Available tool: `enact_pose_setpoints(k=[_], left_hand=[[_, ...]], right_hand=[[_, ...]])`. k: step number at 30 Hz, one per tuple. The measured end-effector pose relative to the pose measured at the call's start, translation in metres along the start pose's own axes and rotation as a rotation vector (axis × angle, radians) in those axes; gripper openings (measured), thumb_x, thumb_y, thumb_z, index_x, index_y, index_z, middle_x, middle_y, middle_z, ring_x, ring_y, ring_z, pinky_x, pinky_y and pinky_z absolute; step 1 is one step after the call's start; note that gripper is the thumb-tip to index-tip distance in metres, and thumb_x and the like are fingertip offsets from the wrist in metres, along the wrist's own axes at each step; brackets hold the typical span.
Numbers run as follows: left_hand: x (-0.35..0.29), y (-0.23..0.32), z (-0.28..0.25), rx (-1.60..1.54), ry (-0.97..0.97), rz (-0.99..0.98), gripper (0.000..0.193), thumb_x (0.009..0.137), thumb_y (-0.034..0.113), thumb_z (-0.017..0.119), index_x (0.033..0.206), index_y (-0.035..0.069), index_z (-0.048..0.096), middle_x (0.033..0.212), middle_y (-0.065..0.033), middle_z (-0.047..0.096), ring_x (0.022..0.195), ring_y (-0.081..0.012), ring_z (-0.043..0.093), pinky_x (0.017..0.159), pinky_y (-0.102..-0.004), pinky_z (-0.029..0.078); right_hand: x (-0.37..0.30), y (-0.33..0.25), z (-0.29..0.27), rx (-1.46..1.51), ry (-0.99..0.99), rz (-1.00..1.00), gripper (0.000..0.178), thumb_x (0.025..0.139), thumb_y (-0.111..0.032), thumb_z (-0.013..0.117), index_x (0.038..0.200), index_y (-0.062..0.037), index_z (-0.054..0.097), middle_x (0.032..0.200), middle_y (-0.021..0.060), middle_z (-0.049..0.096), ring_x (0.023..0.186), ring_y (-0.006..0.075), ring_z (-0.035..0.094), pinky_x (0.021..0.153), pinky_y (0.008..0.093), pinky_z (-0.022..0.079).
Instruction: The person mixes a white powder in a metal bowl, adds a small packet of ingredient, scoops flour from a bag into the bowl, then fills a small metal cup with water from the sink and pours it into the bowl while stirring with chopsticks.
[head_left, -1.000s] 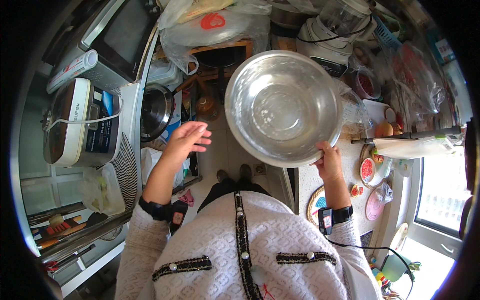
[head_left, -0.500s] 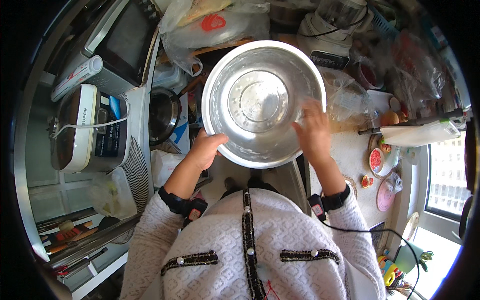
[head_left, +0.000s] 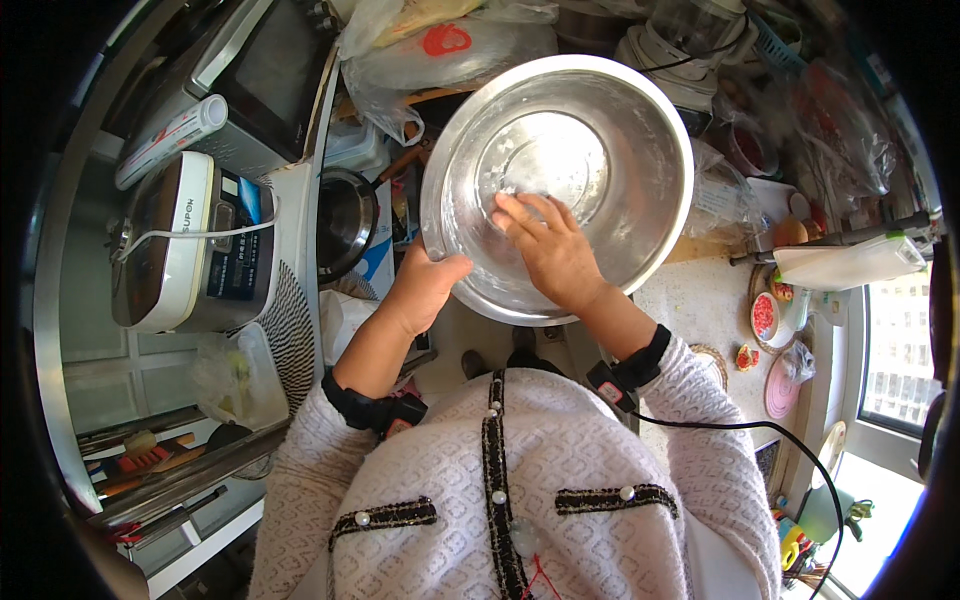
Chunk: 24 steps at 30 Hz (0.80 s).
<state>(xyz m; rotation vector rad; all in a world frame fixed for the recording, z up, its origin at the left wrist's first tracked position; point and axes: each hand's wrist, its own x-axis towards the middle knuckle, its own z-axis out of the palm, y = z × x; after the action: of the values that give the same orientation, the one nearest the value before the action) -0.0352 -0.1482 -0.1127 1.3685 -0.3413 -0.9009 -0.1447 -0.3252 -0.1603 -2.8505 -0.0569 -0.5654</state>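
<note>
A large stainless steel bowl [head_left: 640, 190] is held out in front of me, tilted so that its inside faces me. White smears mark its inner wall and bottom. My left hand [head_left: 425, 285] grips the near left rim, thumb over the inside edge and the other fingers hidden behind the bowl. My right hand [head_left: 550, 250] reaches into the bowl with fingers stretched out, the fingertips at or just above the inner surface near the bottom ring. Nothing shows in the right hand.
On the left stand a rice cooker [head_left: 185, 245], a microwave [head_left: 265, 85] and a dark pan [head_left: 345, 225]. A plastic bag [head_left: 440, 70] lies beyond the bowl. The right counter bears a bowl of red pieces [head_left: 765, 314], a pink round board [head_left: 780, 388] and a white cutting board [head_left: 850, 264].
My right hand has moved from the bowl's right rim leftward into its inside. The bowl has shifted slightly right and away, with my left hand still on its rim.
</note>
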Motion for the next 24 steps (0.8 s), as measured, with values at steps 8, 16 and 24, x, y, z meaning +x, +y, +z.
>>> enact_pose_setpoints(k=[8,16,24], left_hand=[[-0.006,0.015,-0.003,0.011,0.004,0.071,0.050,0.075,-0.004,0.059,0.124,0.000,0.050,0.114,-0.0081,0.060,0.103,-0.0178,0.057,0.091,-0.0330,0.044],[-0.007,0.019,0.004,0.087,-0.020,0.049,0.049,0.077,-0.001,0.055,0.125,0.000,0.049,0.113,-0.0065,0.059,0.102,-0.0159,0.056,0.091,-0.0304,0.043],[-0.001,0.024,0.019,0.274,-0.058,0.114,0.058,0.075,-0.002,0.054,0.131,0.002,0.041,0.121,-0.0083,0.051,0.111,-0.0175,0.048,0.097,-0.0307,0.038]], right_hand=[[0.010,-0.005,-0.013,-0.033,0.114,-0.013,0.038,0.080,-0.006,0.054,0.118,-0.0060,0.055,0.139,0.0015,0.043,0.128,0.0262,0.039,0.107,0.0479,0.032],[0.024,0.001,-0.023,0.476,0.232,0.554,0.022,0.082,-0.024,0.068,0.087,-0.0026,0.064,0.090,0.0098,0.065,0.090,0.0291,0.057,0.079,0.0406,0.047],[0.037,0.017,-0.023,0.709,0.306,0.873,0.037,0.076,-0.035,0.073,0.082,-0.0001,0.064,0.074,0.0131,0.066,0.067,0.0256,0.063,0.065,0.0360,0.049]])
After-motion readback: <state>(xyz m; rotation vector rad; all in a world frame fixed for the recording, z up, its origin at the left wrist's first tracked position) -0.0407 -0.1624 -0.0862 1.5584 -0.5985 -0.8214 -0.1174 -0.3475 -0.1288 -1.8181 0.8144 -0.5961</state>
